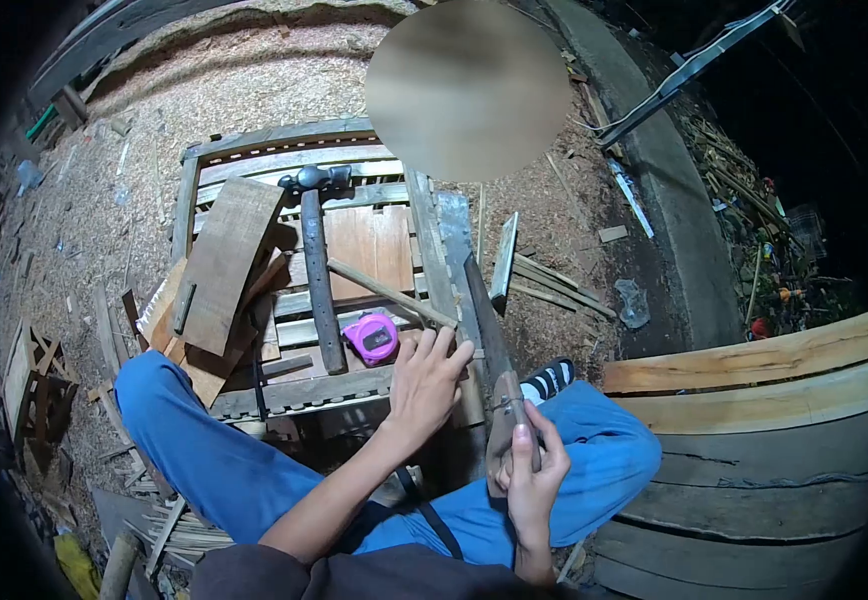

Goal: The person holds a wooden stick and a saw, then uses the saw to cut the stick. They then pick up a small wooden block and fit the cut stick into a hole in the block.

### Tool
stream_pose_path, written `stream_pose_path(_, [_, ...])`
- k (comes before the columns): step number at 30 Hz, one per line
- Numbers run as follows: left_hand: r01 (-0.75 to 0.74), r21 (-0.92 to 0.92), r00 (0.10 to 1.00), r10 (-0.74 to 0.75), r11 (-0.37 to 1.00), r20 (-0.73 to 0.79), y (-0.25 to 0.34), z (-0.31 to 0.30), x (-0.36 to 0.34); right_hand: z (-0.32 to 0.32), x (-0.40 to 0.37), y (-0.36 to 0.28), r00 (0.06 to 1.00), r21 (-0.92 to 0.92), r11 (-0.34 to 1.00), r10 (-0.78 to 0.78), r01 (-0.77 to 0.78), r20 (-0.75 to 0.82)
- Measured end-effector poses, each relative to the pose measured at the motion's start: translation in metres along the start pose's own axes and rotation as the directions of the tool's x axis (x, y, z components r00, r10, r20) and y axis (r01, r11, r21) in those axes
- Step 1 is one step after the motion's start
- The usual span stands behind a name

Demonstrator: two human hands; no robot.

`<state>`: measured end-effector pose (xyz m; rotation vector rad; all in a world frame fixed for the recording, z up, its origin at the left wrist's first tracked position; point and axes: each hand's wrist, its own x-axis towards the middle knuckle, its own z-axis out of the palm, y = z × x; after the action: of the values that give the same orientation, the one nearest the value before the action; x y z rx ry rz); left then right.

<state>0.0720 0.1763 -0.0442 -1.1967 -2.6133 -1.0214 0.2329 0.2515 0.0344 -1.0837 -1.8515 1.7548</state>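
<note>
My left hand (427,382) rests at the near right corner of a slatted wooden table, its fingers bent over the end of a thin wooden stick (384,289). Beside it lies a pink tape measure (372,338). A hammer (318,270) with a dark head lies on the slats, left of the tape. My right hand (537,470) is wrapped round the wooden handle of a saw (490,328), whose dark blade points away from me past the table's right edge. Wooden boards (235,262) are piled on the table's left side.
Long planks (754,400) lie on the right. Thin wood strips (564,285) and a clear plastic piece (632,303) are on the ground beyond. Scrap wood (179,530) lies at lower left. A blurred oval hides the top middle.
</note>
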Motion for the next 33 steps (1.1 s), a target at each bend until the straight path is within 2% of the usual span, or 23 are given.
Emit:
stream_pose_path(2, [0.004, 0.004, 1.000, -0.004, 1.000, 0.009, -0.003, 0.001, 0.001, 0.006, 0.020, 0.020, 0.985, -0.073, 0.984, -0.164, 0.160, -0.056])
stream_pose_path(3, [0.009, 0.009, 1.000, -0.009, 1.000, 0.009, -0.003, 0.002, 0.000, 0.020, 0.025, 0.011, 0.995, 0.022, 0.997, -0.072, 0.074, -0.071])
stream_pose_path(4, [0.010, 0.012, 1.000, -0.010, 1.000, 0.009, -0.002, 0.003, 0.000, 0.026, 0.035, 0.019, 0.978, -0.095, 0.979, -0.187, 0.178, -0.094])
stream_pose_path(6, [0.010, 0.017, 1.000, -0.010, 1.000, 0.002, -0.003, 0.001, 0.002, 0.031, 0.031, 0.014, 0.985, 0.023, 0.990, -0.139, 0.142, -0.098])
stream_pose_path(13, [0.016, -0.018, 0.999, -0.015, 1.000, 0.045, 0.001, -0.001, 0.000, -0.014, -0.010, -0.031, 0.998, -0.010, 0.998, 0.064, -0.065, -0.023])
stream_pose_path(18, [0.012, -0.021, 1.000, -0.012, 1.000, 0.003, -0.005, 0.002, 0.001, 0.007, 0.000, -0.027, 1.000, 0.000, 1.000, 0.011, -0.011, 0.014])
stream_pose_path(20, [-0.010, -0.030, 1.000, 0.010, 1.000, -0.010, 0.000, 0.003, 0.001, 0.022, 0.028, -0.024, 0.998, -0.065, 0.998, -0.003, -0.001, -0.069])
stream_pose_path(21, [0.001, -0.026, 1.000, -0.001, 1.000, -0.003, 0.000, 0.001, 0.002, 0.015, 0.029, -0.025, 1.000, -0.029, 1.000, 0.011, -0.012, -0.008])
stream_pose_path(24, [0.014, -0.005, 1.000, -0.014, 1.000, -0.010, 0.003, 0.000, 0.002, 0.007, 0.021, -0.009, 1.000, 0.057, 0.998, -0.015, 0.015, -0.004])
stream_pose_path(26, [0.013, 0.030, 1.000, -0.012, 0.999, -0.022, 0.002, 0.002, 0.000, 0.013, 0.012, 0.001, 1.000, 0.079, 0.997, -0.015, 0.017, -0.026])
stream_pose_path(28, [0.015, 0.029, 1.000, -0.015, 0.999, -0.017, 0.001, 0.001, -0.002, 0.017, 0.010, 0.012, 0.992, 0.078, 0.991, -0.098, 0.105, -0.083])
stream_pose_path(29, [0.016, 0.018, 1.000, -0.016, 1.000, 0.003, 0.001, -0.001, -0.001, 0.019, 0.010, 0.016, 0.989, 0.138, 0.984, -0.097, 0.111, -0.108])
stream_pose_path(33, [0.004, 0.007, 1.000, -0.004, 1.000, 0.026, 0.000, -0.003, 0.000, 0.015, 0.006, 0.035, 0.983, 0.129, 0.979, -0.144, 0.158, -0.113])
